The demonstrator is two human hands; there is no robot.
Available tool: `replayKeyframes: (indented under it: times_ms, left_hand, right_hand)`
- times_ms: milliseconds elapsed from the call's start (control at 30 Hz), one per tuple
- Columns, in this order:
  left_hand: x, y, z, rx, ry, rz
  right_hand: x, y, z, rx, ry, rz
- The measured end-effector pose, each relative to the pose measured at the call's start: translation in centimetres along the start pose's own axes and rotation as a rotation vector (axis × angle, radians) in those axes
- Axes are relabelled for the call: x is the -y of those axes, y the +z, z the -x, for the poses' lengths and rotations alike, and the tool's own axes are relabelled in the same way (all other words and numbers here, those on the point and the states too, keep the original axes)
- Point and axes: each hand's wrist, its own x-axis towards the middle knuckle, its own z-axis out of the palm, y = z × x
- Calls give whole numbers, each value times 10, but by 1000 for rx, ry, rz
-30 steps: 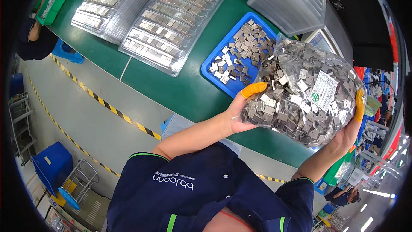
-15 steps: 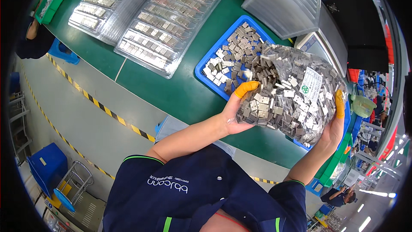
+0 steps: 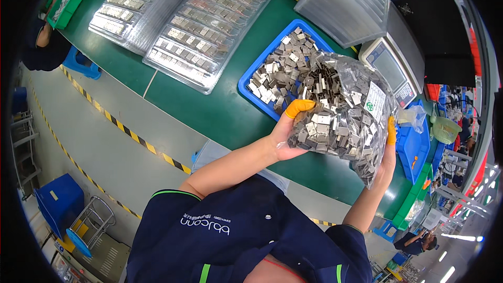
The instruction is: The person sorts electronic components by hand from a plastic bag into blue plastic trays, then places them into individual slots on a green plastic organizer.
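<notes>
Between my two hands is a clear plastic bag (image 3: 343,120) full of small silvery metal plates, with a white label on its side. Its mouth tilts over a blue tray (image 3: 245,88), where many loose metal plates (image 3: 283,68) lie heaped. My left hand (image 3: 291,133), with a yellow cover on the thumb, grips the bag's near left edge. My right hand (image 3: 389,152), also with yellow on a finger, is closed round the bag's right side; part of that hand is hidden behind the plastic.
Clear blister trays (image 3: 191,36) with rows of metal parts lie at the back left. A stack of clear plastic trays (image 3: 346,5) and a scale (image 3: 387,65) stand at the back right. Right of the bag are another blue tray (image 3: 411,152) and a pale green basket (image 3: 445,130).
My right hand has moved left with the bag's right side, so the bag is narrower and more plates lie in the tray. The scale and the right-hand tray show more.
</notes>
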Motion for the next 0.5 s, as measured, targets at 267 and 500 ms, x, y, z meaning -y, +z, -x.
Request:
replayKeyframes:
  times_ms: [267, 500]
  left_hand:
    - [0, 3, -1, -92, 22, -128]
    - [1, -1, -1, -82, 18, -161]
  right_hand:
    - [-3, -25, -19, 112, 17, 56]
    - [-16, -44, -27, 96, 16, -41]
